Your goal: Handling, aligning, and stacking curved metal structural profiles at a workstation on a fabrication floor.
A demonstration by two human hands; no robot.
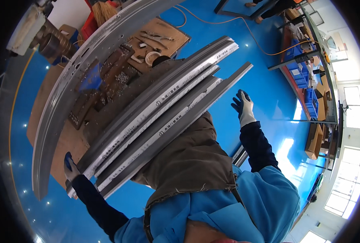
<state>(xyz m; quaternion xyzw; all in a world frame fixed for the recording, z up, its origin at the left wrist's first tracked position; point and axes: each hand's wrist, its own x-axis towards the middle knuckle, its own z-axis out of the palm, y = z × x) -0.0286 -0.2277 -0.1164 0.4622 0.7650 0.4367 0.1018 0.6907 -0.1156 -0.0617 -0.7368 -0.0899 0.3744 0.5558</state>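
Several long grey metal profiles [141,137] with white printed protective film lie side by side in front of me, slanting from lower left to upper right. My left hand [70,168], in a white glove with dark blue fingers, is beside their near left end. Its fingers look stretched upward and close together; whether it touches the metal I cannot tell. Off to the right of the profiles, my right hand [243,107] is held above the blue floor. Its glove is white with dark fingertips, the fingers are spread, and nothing is in it.
Beyond the profiles, a long grey bar with holes [58,101] crosses a brown workbench [176,38]. Pliers [155,36], a round cup-like item [152,58], and small loose metal parts lie there. An orange hose [244,30] crosses the floor. Shelving with blue bins [310,103] stands right; another person's legs [269,10] show far off.
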